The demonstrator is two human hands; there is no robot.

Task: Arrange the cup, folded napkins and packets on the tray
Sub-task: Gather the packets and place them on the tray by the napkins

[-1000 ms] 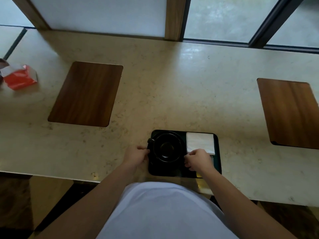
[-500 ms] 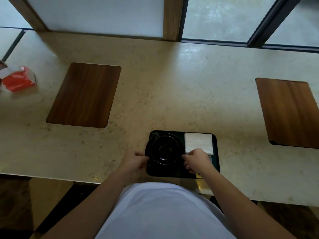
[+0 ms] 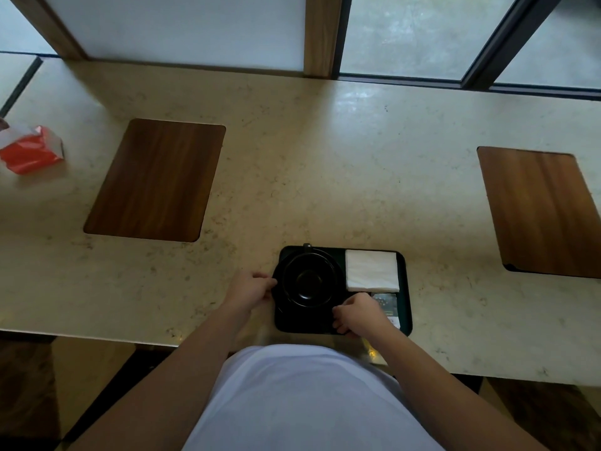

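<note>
A black tray [image 3: 406, 284] lies on the beige counter near its front edge, right in front of me. On the tray's left half a black cup [image 3: 309, 281] stands on a black saucer [image 3: 279, 299], the cup's handle pointing away from me. A folded white napkin [image 3: 372, 270] fills the far right corner, and small packets [image 3: 385, 302] lie just below it, partly hidden by my right hand. My left hand [image 3: 250, 288] pinches the saucer's left rim. My right hand [image 3: 357, 315] grips the saucer's near right rim.
Two brown wooden mats are set on the counter, one at the left [image 3: 156, 180] and one at the right [image 3: 543, 213]. A red and white tissue pack [image 3: 31, 151] sits at the far left. Window frames [image 3: 320, 34] line the back edge.
The cup and saucer have turned clockwise between my hands: the handle moved from the upper left to the far side. My right hand slid down toward the tray's near edge, uncovering the packets.
</note>
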